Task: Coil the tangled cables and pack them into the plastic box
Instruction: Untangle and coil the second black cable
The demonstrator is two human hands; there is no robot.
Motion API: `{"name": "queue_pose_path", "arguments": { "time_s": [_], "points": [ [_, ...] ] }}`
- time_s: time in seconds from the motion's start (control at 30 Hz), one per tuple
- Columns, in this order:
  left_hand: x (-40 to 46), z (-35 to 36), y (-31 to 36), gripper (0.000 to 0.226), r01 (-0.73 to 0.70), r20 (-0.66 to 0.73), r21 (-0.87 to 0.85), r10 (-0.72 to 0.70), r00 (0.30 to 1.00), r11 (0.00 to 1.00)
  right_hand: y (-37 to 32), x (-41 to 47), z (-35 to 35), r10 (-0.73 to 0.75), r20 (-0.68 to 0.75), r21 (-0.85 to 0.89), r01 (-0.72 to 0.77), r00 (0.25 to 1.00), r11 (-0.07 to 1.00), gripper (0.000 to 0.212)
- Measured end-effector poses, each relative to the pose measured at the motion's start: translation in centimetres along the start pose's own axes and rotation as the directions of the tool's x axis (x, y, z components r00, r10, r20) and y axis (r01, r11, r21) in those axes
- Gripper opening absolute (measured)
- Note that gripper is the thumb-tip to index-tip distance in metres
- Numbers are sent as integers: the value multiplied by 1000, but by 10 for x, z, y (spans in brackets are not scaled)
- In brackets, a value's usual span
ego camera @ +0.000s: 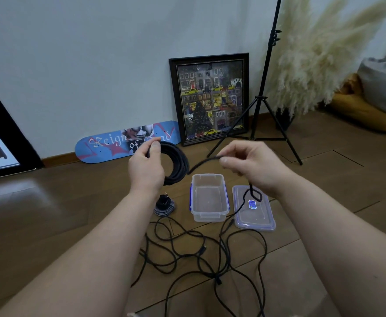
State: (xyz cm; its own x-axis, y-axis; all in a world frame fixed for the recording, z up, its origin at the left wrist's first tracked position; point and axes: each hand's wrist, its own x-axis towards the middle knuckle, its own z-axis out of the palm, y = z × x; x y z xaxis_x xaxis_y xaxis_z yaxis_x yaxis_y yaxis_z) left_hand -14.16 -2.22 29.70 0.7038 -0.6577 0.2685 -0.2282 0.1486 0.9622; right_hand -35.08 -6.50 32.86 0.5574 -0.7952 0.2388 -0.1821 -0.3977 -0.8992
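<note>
Both hands are raised above a wooden floor [50, 213], working one black braided cable. The left hand [146, 167] is closed around a round coil [176, 163] of that cable, thumb on top, loops hanging below the fist. From the coil's 4 o'clock edge a loose run of cable [204, 161] goes right to the right hand [253, 165], which pinches it between thumb and forefinger, other fingers curled in. Below the right wrist the same cable drops, makes a small loop over the lid and trails down to the floor.

The clear plastic box [209, 197] with blue side clips sits open on the floor just below and between the hands; nothing visible inside. Its lid [253, 210] lies flat just beside it at 3 o'clock, blue sticker on top. At 9 o'clock of the box is a small bundled grey-striped cable [164, 207], already wound. At 6 o'clock of the box is a tangle of thin black cables [201, 259], spread over the floor between the forearms.

Against the wall at 12 o'clock are a framed picture [210, 98], a blue skateboard deck [109, 145] to its left, a black tripod stand [259, 106] and pampas grass [313, 56] to its right.
</note>
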Motion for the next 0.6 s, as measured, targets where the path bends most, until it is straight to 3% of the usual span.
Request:
{"name": "queue_pose_path", "arguments": {
  "time_s": [0.07,0.17,0.4,0.47,0.6],
  "points": [
    [-4,5,0,22,-31,96,-8,31,995,999,-1,-1,7,2,112,-74,6,994,997,14],
    [-12,14,3,20,-58,201,-31,63,978,998,-3,2,18,-17,159,29,13,987,999,13],
    [-27,28,12,34,73,390,-125,-19,921,989,2,13,30,73,-141,187,-46,987,981,6],
    [-30,31,12,36,84,409,-143,-18,912,986,7,17,33,110,-245,139,-77,963,987,3],
    [-32,37,5,25,-8,424,-84,43,905,996,13,20,35,106,-361,-60,-136,926,989,28]
  ]
}}
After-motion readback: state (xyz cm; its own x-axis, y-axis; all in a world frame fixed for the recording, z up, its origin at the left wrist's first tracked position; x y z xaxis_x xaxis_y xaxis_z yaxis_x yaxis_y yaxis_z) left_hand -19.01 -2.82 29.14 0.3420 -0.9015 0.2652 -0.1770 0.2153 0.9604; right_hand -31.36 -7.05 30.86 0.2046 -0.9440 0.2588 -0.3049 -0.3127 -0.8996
